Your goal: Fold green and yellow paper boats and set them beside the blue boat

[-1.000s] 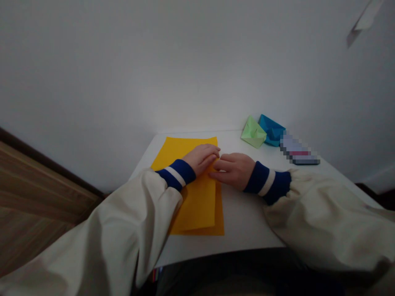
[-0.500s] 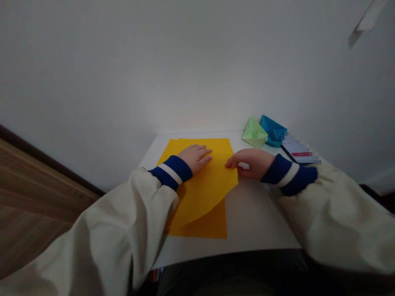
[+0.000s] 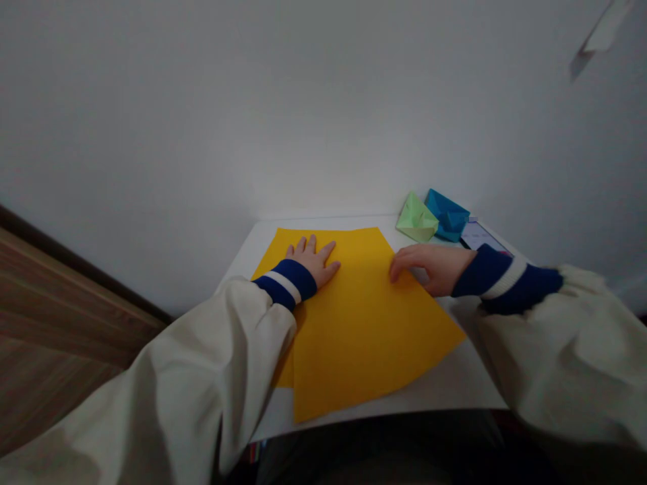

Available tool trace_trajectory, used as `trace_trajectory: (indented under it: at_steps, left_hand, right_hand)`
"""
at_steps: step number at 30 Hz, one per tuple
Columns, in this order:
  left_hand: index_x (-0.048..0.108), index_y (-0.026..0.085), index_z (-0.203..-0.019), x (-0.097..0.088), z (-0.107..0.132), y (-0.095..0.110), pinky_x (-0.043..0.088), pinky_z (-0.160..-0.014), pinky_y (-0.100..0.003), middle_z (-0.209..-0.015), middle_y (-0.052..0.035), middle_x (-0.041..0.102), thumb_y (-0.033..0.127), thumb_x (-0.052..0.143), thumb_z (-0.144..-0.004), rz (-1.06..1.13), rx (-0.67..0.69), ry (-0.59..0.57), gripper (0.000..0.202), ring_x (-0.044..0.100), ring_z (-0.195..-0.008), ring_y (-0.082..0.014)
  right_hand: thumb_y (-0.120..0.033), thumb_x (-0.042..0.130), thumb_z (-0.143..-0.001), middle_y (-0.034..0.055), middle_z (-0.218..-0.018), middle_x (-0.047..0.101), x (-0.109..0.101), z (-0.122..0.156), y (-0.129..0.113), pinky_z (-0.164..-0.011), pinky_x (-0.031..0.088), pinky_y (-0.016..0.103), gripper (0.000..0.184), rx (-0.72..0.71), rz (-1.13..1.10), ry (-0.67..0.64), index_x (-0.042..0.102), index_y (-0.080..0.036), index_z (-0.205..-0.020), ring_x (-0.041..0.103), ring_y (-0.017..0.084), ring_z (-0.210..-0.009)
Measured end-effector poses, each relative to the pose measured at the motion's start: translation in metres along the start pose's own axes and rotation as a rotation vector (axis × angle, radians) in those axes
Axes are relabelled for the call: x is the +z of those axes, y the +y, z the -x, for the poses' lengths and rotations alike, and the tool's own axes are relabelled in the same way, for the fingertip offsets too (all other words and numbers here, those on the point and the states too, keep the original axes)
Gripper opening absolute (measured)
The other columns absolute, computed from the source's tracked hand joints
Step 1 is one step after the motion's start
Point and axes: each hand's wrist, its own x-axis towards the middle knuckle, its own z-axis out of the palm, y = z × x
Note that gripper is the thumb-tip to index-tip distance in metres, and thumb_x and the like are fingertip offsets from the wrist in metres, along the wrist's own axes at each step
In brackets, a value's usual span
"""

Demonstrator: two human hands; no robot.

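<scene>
Paper (image 3: 354,350), bright yellow, lies under both your hands on the white table (image 3: 455,380), a lower layer showing along its left side. Your left hand (image 3: 313,265) rests flat on its far left part, fingers spread and gripping nothing, probably to pin it against sliding. Your right hand (image 3: 435,266) appears to pinch the right edge, fingers above, thumb tip hidden below, presumably to control that side, whose near right corner seems lifted. A light green folded piece (image 3: 417,219), a blue folded piece (image 3: 448,215) and a phone (image 3: 478,236) sit far right, likely set beside the paper to leave it working room.
</scene>
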Motion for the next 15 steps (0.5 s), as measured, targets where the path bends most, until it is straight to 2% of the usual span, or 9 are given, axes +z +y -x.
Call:
trace_trajectory:
  at_steps: [2,4,7,10,12,15]
  left_hand:
    - [0.029,0.028,-0.140,0.0007,-0.0009,-0.0004,0.023,-0.102,-0.055,-0.146,-0.0136,0.027,0.060,0.027,-0.086,0.007,-0.004,0.013,0.063,0.024,-0.132,-0.0388]
    - [0.030,0.024,-0.140,-0.0005,-0.0014,-0.0003,0.023,-0.104,-0.051,-0.146,-0.0150,0.026,0.061,0.029,-0.084,0.033,-0.032,0.025,0.067,0.025,-0.132,-0.0382]
    - [0.027,0.018,-0.141,-0.0041,-0.0011,0.0003,0.023,-0.105,-0.048,-0.147,-0.0184,0.022,0.060,0.037,-0.081,0.080,-0.172,0.044,0.075,0.024,-0.132,-0.0388]
    - [0.023,0.017,-0.142,-0.0062,-0.0009,-0.0004,0.020,-0.106,-0.051,-0.147,-0.0196,0.021,0.058,0.043,-0.078,0.132,-0.280,0.060,0.079,0.023,-0.133,-0.0383]
    - [0.023,0.015,-0.142,-0.0061,-0.0015,-0.0017,0.020,-0.107,-0.051,-0.146,-0.0196,0.024,0.056,0.048,-0.076,0.183,-0.254,0.082,0.082,0.025,-0.133,-0.0366]
    - [0.029,0.014,-0.140,-0.0048,-0.0028,-0.0037,0.026,-0.107,-0.043,-0.139,-0.0178,0.035,0.046,0.060,-0.071,0.296,-0.174,0.184,0.082,0.035,-0.128,-0.0313]
  right_hand:
    - [-0.017,0.062,-0.070,0.0065,-0.101,0.066,0.0009,-0.0034,-0.0049,-0.088,0.047,0.035,0.027,-0.069,-0.014,-0.009,0.067,-0.022,-0.096,0.061,0.019,-0.094]
    - [-0.021,0.062,-0.073,0.0065,-0.105,0.066,0.0010,-0.0067,-0.0093,-0.090,0.045,0.034,0.020,-0.111,-0.055,-0.038,0.070,-0.023,-0.091,0.060,0.018,-0.096]
    - [-0.024,0.061,-0.076,0.0066,-0.112,0.064,-0.0003,-0.0092,-0.0102,-0.094,0.043,0.033,0.013,-0.137,-0.134,-0.115,0.073,-0.023,-0.082,0.058,0.018,-0.102]
    - [-0.025,0.061,-0.076,0.0065,-0.113,0.064,-0.0021,-0.0074,-0.0056,-0.096,0.041,0.032,0.016,-0.133,-0.213,-0.189,0.073,-0.021,-0.086,0.056,0.018,-0.107]
    - [-0.029,0.060,-0.077,0.0058,-0.113,0.064,-0.0031,-0.0046,-0.0031,-0.096,0.040,0.031,0.018,-0.090,-0.263,-0.188,0.072,-0.021,-0.087,0.055,0.018,-0.108]
    - [-0.037,0.059,-0.078,0.0053,-0.112,0.065,-0.0045,-0.0002,-0.0032,-0.094,0.042,0.029,0.025,0.028,-0.303,-0.143,0.071,-0.020,-0.091,0.057,0.017,-0.105]
